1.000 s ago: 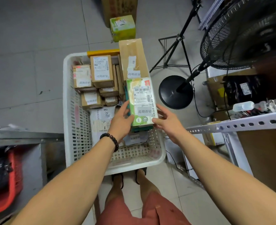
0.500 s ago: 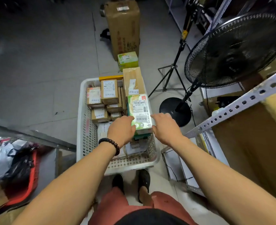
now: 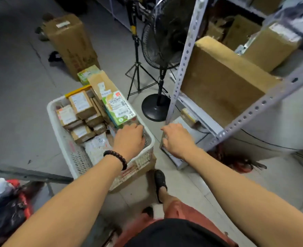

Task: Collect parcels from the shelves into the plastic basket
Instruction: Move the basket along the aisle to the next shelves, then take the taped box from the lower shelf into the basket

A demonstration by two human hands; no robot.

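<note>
green parcel [image 3: 118, 108] rests in the plastic basket [image 3: 78, 157], my left hand [image 3: 129, 139] curled beside it, i cannot tell on what, my right hand [image 3: 177, 139] loose, empty

White plastic basket [image 3: 61, 132] holds brown parcels [image 3: 82, 104] and a green box [image 3: 117, 107].

Forearms bare — a black beaded bracelet [image 3: 115, 158] circles the wrist of the left hand [image 3: 129, 139]. At six o'clock, a black top [image 3: 173, 234] over rust-red shorts [image 3: 182, 210]; a black slip-on shoe [image 3: 160, 180] just above.

Head cam, looks fwd-down (wide angle), close over basket [image 3: 61, 138]
</note>
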